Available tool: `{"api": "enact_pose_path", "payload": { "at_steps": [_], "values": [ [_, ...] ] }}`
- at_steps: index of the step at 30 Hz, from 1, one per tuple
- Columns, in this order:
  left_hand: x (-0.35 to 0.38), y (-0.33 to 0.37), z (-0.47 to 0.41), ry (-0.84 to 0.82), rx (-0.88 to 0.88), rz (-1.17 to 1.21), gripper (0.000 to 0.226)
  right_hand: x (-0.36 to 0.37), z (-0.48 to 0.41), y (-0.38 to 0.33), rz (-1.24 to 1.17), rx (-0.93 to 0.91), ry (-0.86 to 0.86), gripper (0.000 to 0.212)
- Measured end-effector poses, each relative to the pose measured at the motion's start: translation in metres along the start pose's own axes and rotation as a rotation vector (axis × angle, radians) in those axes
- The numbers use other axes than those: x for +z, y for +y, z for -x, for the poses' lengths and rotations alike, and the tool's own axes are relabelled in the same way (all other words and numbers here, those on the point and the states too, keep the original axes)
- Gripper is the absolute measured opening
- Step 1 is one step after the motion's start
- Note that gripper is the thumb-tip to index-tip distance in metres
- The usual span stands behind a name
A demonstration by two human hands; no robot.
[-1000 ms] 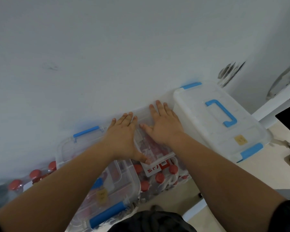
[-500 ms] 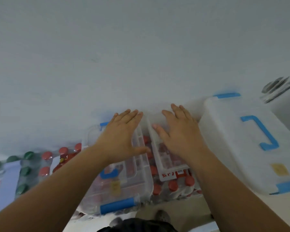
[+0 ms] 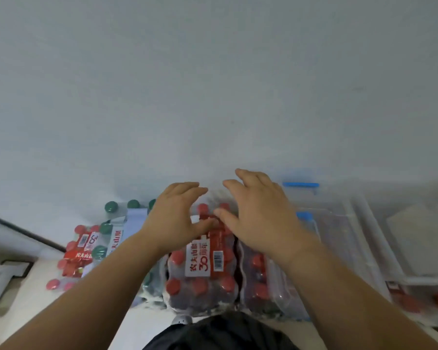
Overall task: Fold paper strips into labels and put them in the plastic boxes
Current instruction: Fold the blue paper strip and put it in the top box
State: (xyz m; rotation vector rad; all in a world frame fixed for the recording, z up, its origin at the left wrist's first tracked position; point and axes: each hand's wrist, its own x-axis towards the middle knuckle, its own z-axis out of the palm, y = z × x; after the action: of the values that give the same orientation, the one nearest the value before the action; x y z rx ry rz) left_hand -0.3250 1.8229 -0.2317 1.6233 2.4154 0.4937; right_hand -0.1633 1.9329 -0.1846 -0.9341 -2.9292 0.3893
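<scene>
A moment ago both my palms lay flat on the lid of the clear plastic box [image 3: 339, 248]. Now they are off it. My left hand [image 3: 177, 213] and right hand [image 3: 258, 215] hang side by side, a little apart, fingers loosely bent and gripping nothing. Under them lies a wrapped pack of red-capped bottles [image 3: 200, 274]. The clear box, with its blue latch [image 3: 300, 184], now sits just beyond my right hand's outer edge, and a white-lidded box [image 3: 420, 236] lies farther out that way. Beyond my left hand is a green-capped pack [image 3: 116, 223]. I take it that box is closed and done with, and I need the next strip. I see no paper strip or label anywhere. The clear box is blurred, so its contents are unreadable, and I cannot tell whether my right wrist touches it.
</scene>
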Motion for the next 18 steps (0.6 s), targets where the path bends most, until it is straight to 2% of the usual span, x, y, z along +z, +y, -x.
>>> {"api": "enact_pose_path", "payload": {
  "at_steps": [5, 10, 18],
  "values": [
    [-0.015, -0.094, 0.016, -0.054, -0.033, -0.090, 0.077, 0.039, -0.040, -0.074, 0.047, 0.001, -0.084, 0.061],
    [-0.015, -0.164, 0.022, -0.136, -0.052, -0.146, 0.077, 0.079, -0.072, -0.116, 0.103, 0.033, -0.203, 0.058],
    [-0.003, -0.214, 0.017, -0.256, -0.040, -0.201, 0.070, 0.133, -0.106, -0.150, 0.163, 0.039, -0.358, 0.063]
  ]
}}
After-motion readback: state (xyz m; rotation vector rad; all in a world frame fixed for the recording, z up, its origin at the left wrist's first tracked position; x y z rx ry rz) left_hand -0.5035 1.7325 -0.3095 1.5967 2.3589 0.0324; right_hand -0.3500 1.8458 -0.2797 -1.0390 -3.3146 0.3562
